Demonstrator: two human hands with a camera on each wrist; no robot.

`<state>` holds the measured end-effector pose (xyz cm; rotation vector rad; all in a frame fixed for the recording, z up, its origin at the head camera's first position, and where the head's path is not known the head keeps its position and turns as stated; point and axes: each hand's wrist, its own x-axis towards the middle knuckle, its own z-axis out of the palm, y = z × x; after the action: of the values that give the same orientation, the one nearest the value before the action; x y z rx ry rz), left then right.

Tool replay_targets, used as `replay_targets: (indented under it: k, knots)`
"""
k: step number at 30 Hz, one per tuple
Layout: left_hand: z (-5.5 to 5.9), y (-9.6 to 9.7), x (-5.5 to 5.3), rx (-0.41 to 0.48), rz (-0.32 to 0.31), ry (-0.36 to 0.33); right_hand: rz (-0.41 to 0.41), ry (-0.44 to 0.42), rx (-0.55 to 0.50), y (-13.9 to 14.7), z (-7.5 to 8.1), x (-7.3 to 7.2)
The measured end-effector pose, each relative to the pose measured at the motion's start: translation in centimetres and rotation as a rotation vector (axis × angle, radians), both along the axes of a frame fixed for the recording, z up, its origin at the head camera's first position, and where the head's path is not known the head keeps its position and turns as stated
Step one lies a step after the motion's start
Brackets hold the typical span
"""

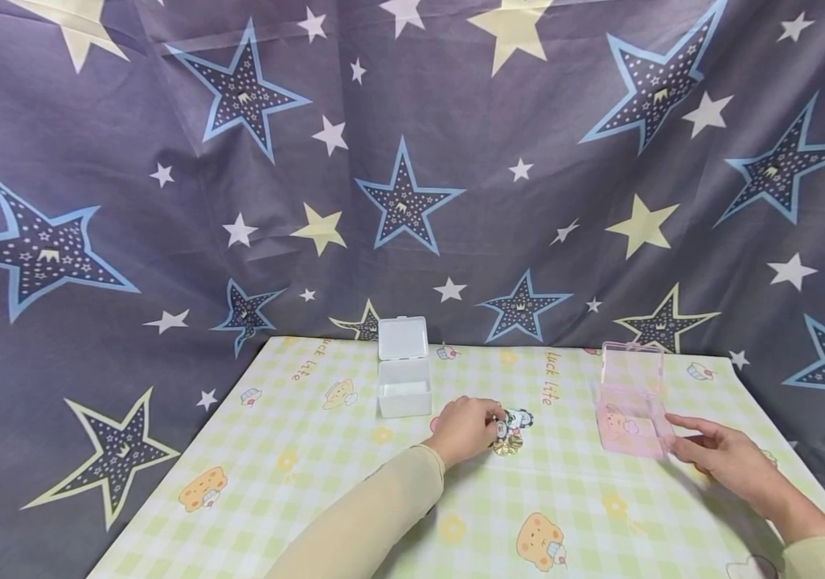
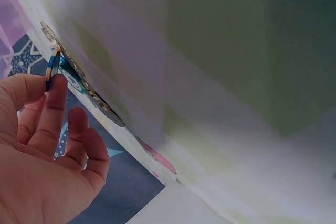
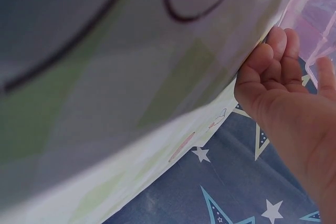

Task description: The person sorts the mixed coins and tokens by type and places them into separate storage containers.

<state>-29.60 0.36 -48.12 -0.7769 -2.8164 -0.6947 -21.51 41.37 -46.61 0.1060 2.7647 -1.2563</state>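
Note:
My left hand (image 1: 465, 430) pinches a thin chip (image 2: 53, 69) with blue and pale stripes on its edge between thumb and fingertips. Beneath and beside it a small pile of gold coins (image 1: 508, 445) and patterned chips (image 1: 523, 418) lies on the tablecloth. To the right is a clear pink box (image 1: 633, 441), its hinged lid (image 1: 632, 368) raised. At that box's right wall rest the fingertips of my right hand (image 1: 734, 465); in the right wrist view one finger lies fairly straight along the pink plastic, the others bent loosely near the cloth.
A white box (image 1: 405, 404) with its lid (image 1: 403, 338) raised stands left of the pile. The table wears a green checked cloth (image 1: 355, 515) printed with cartoons. A dark star-patterned curtain (image 1: 456, 121) hangs right behind the table's far edge.

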Motion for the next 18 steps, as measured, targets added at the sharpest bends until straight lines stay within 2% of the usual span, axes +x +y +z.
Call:
replay_targets:
  k: [5,12,18]
  knots:
    - [0.0,0.0,0.0,0.076,0.009,-0.100,-0.001,0.012,-0.008,-0.1,-0.1,0.1]
    - [0.6,0.0,-0.3,0.290,0.026,-0.293,0.009,-0.002,0.003,0.1,-0.1,-0.1]
    - [1.7,0.5,-0.5,0.440,0.050,-0.374,0.006,-0.013,-0.011,0.2,-0.2,-0.2]
